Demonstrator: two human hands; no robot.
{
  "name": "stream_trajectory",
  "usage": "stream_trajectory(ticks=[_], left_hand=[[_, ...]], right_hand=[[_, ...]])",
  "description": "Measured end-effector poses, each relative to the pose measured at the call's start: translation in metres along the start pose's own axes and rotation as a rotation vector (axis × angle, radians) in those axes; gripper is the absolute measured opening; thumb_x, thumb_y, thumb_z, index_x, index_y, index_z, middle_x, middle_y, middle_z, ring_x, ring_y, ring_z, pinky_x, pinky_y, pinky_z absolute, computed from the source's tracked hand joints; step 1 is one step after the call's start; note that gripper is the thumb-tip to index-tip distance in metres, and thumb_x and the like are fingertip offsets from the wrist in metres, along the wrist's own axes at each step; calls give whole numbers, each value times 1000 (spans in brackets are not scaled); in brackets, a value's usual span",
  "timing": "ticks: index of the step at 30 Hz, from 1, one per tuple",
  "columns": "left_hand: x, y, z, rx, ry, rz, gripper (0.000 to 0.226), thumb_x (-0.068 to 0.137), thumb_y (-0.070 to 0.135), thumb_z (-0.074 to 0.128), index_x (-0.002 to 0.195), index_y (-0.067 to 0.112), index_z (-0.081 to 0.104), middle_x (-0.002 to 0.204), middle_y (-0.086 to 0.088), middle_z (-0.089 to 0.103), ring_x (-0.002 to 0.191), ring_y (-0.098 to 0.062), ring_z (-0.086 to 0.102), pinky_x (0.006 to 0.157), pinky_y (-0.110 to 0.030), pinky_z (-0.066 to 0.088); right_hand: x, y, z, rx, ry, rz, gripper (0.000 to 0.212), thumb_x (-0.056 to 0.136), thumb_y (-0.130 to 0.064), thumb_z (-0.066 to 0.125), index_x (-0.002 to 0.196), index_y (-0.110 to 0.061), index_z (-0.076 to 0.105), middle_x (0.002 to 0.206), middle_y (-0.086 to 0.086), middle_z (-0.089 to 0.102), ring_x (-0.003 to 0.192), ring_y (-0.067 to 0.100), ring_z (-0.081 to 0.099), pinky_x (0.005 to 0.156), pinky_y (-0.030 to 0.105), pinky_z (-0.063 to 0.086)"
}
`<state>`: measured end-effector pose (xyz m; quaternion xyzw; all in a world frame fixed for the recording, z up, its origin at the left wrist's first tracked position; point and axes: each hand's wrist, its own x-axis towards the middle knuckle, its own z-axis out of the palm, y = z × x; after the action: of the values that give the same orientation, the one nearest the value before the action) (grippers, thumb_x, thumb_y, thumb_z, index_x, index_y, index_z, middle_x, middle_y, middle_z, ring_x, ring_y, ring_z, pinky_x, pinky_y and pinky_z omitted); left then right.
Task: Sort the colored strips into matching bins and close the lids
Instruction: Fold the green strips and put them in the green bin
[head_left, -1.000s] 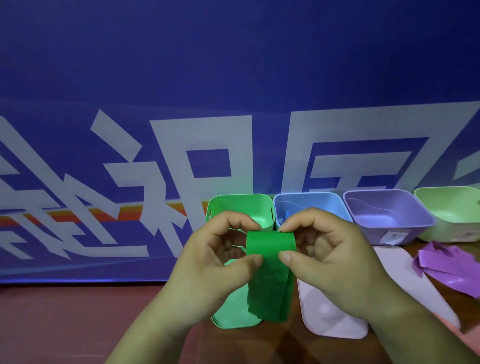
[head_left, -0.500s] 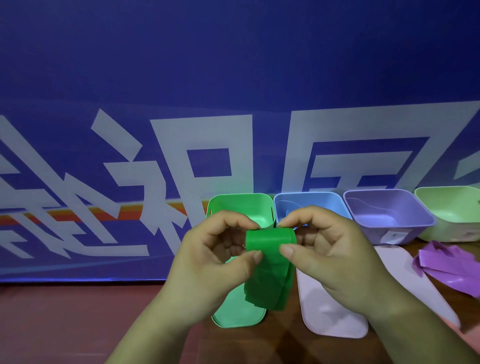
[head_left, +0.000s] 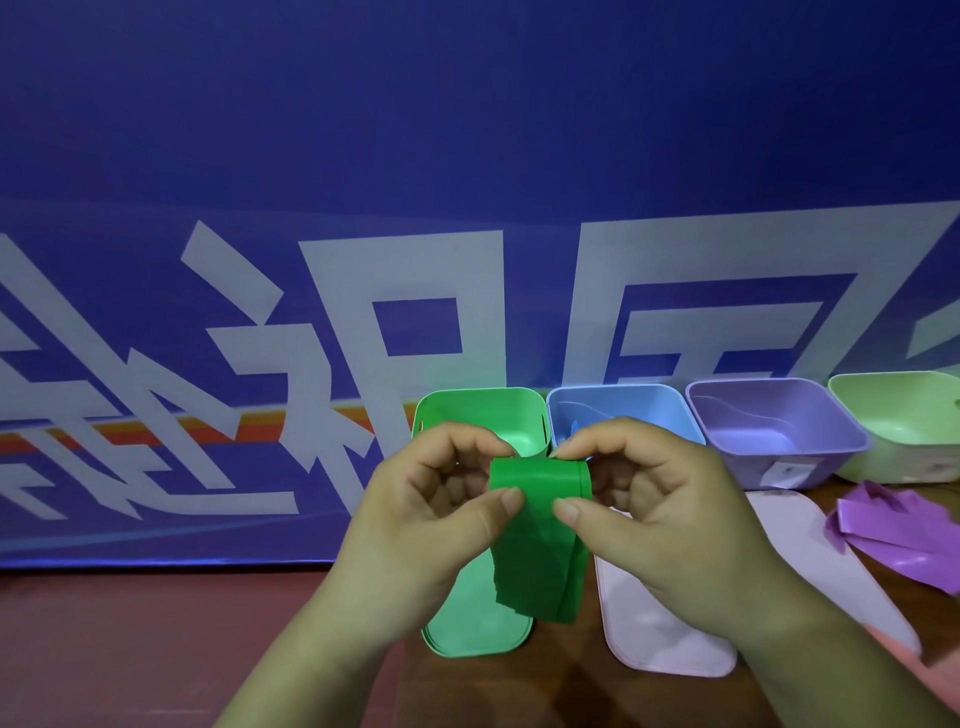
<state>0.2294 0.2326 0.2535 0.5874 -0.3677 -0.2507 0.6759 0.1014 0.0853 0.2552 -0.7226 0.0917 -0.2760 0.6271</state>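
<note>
A folded green strip (head_left: 537, 540) hangs between my hands, its top bent over in a loop. My left hand (head_left: 431, 514) pinches its left edge with thumb and fingers. My right hand (head_left: 660, 514) pinches its right edge the same way. Just behind the hands stands the open green bin (head_left: 483, 410). The green lid (head_left: 467, 623) lies flat on the table under the strip. To the right stand an open blue bin (head_left: 618, 410), a purple bin (head_left: 774, 431) and a light green bin (head_left: 904, 421).
Two pale lids lie on the brown table: one (head_left: 660, 634) below my right hand, another (head_left: 841, 571) further right. A heap of purple strips (head_left: 904, 535) sits at the right edge. A blue banner wall stands close behind the bins.
The hanging end of the green strip has risen and shortened as my hands gather it. Both hands stay almost in place in front of the green bin.
</note>
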Motion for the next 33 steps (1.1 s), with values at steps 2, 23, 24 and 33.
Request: stream_trajectory(ticks=[2,23,24,33], left_hand=[[0,-1,-1,21,-6,19,28,68,24,76,96,23,70,90,-26,62,83,-30,61,75,-45,52],[0,1,-1,-3,-12,70,31,70,13,76,99,18,67,94,-24,64,85,-42,61,77,-55,52],[0,2,0,-34,-15,56,31,69,13,76,98,18,67,94,-22,66,85,-37,63,77,-50,53],[2,6,0,-103,-31,-11,29,71,0,73,95,17,69,90,-11,71,80,-28,68,70,-34,59]], right_hand=[[0,0,0,9,-8,17,29,65,-28,78,93,-28,72,87,12,70,81,36,66,74,38,58],[5,-5,-2,61,-43,108,26,70,-24,77,96,-24,72,94,13,70,87,42,65,80,45,58],[5,-6,-1,69,-44,108,29,68,-28,78,96,-24,72,96,13,70,88,41,66,80,45,58],[1,-5,-1,-18,-55,22,32,68,-24,76,99,-31,69,93,2,71,85,27,69,77,35,58]])
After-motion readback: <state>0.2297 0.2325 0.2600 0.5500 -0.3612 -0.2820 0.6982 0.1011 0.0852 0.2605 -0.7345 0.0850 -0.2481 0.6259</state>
